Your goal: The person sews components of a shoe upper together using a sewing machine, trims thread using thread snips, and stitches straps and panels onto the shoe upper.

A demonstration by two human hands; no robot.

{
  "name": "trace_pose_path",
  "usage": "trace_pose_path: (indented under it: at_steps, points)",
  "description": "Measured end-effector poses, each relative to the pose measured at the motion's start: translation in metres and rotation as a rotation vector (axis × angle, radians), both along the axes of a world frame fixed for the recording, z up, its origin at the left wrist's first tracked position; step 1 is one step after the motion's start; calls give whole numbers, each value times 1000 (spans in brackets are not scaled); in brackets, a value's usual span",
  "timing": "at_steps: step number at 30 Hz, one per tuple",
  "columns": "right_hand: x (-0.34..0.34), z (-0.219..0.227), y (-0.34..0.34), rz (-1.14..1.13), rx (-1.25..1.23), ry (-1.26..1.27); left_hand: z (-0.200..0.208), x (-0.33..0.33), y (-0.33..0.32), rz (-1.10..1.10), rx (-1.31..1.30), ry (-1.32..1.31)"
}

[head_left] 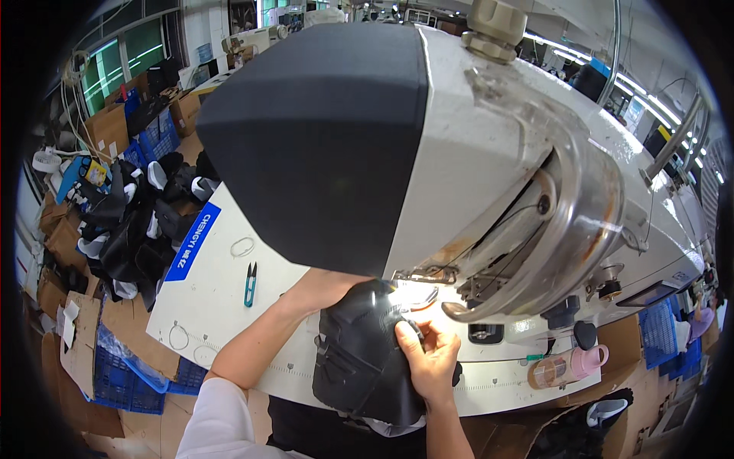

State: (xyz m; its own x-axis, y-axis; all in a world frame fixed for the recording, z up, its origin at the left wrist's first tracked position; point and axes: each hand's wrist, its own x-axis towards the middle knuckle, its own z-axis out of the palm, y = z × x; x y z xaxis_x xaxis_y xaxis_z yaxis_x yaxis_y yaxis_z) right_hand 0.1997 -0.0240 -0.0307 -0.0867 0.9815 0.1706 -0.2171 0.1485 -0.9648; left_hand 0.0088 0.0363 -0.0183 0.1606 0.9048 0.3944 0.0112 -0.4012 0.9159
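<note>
Black piece (pixel 355 359) at the hands (pixel 433 361) (left one (pixel 336 287) mostly hidden)

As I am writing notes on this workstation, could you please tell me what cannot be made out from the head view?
All in the head view:
- Left hand: fingers hidden by the sewing machine and the black workpiece.
- Needle tip: lost in glare beneath the machine.
- Workpiece's underside: turned away from the camera.
- Right forearm: cut off by the lower edge.
- Machine's display: too slanted and small to read.
</note>
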Motion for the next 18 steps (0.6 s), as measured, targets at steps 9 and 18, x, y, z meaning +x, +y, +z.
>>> trace_pose_path:
  at_steps: [9,18]
  points:
    - [5,-7,1,36,3,51,-27,-8,9,16,136,423]
    - [0,0,-3,13,22,-20,-16,-4,7,-45,-195,74]
